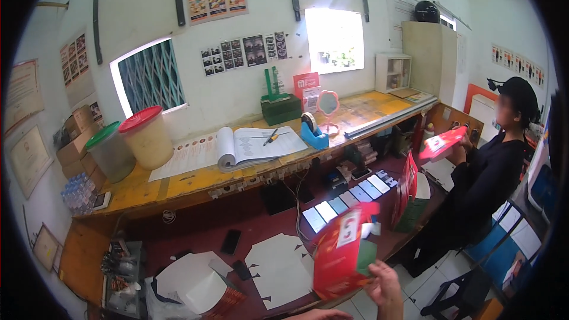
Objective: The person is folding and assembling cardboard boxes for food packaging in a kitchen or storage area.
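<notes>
While right hand (384, 283) grips red carton (339, 258), left hand (320, 315) shows below.

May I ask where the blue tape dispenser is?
In the head view, the dispenser stands right of centre, between the open book and pink mirror.

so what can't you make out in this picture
All in the head view:
left hand: mostly cut off by the lower edge, so its grip can't be told
red box: its far side is hidden behind its near panels
phones: screen details too small
open book: page details too small
bright window: glare washes out most of the view outside
</notes>
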### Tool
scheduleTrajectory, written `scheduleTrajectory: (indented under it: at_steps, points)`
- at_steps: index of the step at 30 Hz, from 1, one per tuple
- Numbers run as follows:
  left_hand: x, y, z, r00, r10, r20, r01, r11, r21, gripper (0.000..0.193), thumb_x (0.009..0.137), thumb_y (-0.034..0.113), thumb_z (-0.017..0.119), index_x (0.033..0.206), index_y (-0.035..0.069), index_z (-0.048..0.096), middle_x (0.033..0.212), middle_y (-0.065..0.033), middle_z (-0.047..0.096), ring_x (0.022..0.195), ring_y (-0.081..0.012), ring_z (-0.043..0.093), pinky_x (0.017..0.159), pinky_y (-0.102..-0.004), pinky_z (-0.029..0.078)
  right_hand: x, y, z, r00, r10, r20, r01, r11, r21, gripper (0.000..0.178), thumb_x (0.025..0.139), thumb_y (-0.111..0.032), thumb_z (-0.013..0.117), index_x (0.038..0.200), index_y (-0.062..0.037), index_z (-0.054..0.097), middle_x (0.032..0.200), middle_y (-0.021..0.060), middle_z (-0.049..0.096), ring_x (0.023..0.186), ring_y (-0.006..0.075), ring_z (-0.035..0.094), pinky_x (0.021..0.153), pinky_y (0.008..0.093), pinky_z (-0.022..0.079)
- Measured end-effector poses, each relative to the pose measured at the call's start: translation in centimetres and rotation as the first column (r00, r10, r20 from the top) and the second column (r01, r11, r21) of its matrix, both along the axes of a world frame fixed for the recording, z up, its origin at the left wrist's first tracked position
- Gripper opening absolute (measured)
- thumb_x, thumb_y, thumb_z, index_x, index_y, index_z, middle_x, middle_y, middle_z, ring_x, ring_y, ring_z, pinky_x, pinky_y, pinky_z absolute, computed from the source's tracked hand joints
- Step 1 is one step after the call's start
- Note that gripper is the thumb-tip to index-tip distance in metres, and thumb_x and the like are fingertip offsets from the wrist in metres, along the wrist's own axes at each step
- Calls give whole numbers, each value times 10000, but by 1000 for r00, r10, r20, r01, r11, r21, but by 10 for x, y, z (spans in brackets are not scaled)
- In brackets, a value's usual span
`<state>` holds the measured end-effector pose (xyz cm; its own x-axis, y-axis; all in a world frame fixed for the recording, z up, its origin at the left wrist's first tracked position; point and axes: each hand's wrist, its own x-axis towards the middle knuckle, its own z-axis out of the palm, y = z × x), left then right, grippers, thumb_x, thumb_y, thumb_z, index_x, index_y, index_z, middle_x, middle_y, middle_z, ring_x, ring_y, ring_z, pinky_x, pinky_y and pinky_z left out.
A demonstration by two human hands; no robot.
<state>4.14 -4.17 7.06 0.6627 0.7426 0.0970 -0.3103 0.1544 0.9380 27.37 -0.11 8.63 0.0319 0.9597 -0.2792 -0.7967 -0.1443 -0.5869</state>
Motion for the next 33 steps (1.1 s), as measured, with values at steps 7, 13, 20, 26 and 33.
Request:
scheduleTrajectory:
  at_steps: [7,13,20,26,33]
  points:
    - [10,-13,-22,865,501,-9,-493,848,-192,327,959,137,671,1247,13,577,1167,-74,645,950,-157,642,887,-346,529,-99,-30,-26,923,336,189,-324,941,-93,268,916,-158,728,1127,-31,624,919,63,695,735,192,677,620,297,535]
    - [3,-7,-10,569,793,219,-816,577,32,365,970,92,633,1316,4,554,1161,-53,646,998,-168,636,882,-334,535,-84,-24,10,761,280,586,-499,829,252,383,916,-127,715,1260,-8,593,986,75,705,790,183,682,690,305,559]
    - [-3,4,14,170,927,334,-973,211,-92,502,870,-25,682,1346,-22,524,1169,-85,643,1065,-148,610,939,-312,500,-91,-17,-32,843,69,533,-181,971,159,330,995,-161,598,1279,4,579,1158,116,648,1090,197,588,932,359,476]
    - [-14,3,17,200,977,68,-970,208,-130,500,818,-89,718,1284,-1,559,1235,-90,626,1081,-164,614,961,-319,496,-111,-22,-2,785,-138,604,-128,918,375,121,985,-143,637,1044,-38,638,983,3,622,852,97,547,769,237,440]
    - [-9,-3,-29,425,897,122,-727,419,-545,434,806,30,807,1196,27,615,990,-44,665,984,-167,639,899,-314,531,-146,-32,-87,198,-519,832,-231,800,554,126,976,-187,668,1010,-78,614,892,26,567,767,97,534,599,260,447]
